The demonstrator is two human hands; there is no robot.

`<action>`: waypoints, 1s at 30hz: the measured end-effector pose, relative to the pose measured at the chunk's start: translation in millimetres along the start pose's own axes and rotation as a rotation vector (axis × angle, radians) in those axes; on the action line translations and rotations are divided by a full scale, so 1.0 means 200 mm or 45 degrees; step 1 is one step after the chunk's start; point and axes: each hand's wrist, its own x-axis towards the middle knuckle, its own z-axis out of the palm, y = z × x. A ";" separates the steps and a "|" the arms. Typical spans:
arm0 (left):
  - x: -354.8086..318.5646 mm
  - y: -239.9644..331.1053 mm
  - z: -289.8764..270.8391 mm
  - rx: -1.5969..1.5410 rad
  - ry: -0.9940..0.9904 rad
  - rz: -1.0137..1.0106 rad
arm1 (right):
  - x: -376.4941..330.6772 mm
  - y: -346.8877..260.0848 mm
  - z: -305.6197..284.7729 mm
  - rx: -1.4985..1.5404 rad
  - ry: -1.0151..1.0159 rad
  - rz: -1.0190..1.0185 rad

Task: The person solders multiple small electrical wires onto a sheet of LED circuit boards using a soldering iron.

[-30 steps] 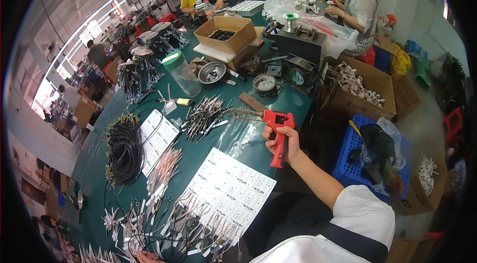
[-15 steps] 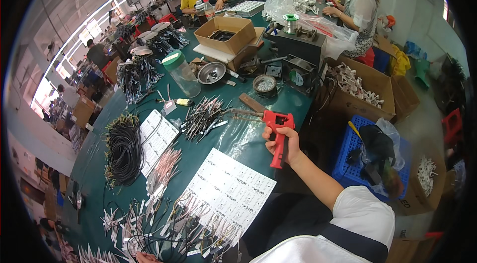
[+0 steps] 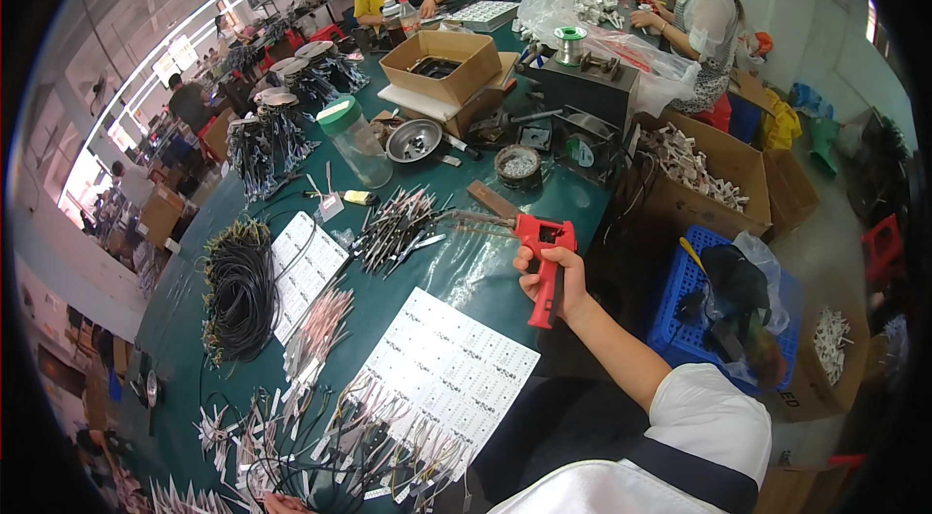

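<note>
My right hand is wrapped round the handle of a red soldering gun. Its metal tip points left, over the table between a pile of short stripped wires and a small brown block. Nearer me lies a white circuit board panel, with many thin wires spread along its lower left edge. Only a bit of my left hand shows at the bottom rim, beside the wires and small white strips; its fingers are too hidden to read.
On the green table lie a black cable bundle and another white panel. Farther back stand a green-lidded jar, a metal bowl, a solder spool and a cardboard box. A blue crate is at right. Two co-workers sit beyond.
The co-worker at the far right has turned the head toward this side. My right hand and the soldering gun have barely moved.
</note>
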 end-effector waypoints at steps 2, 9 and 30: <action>0.00 0.01 0.01 0.021 0.009 0.008 | 0.00 0.00 0.00 -0.004 0.002 -0.005; 0.01 -0.02 -0.01 0.042 0.051 -0.019 | 0.00 0.00 0.01 0.008 -0.011 0.008; 0.05 -0.07 -0.10 -0.146 0.073 -0.201 | 0.03 -0.02 -0.09 0.077 -0.280 0.056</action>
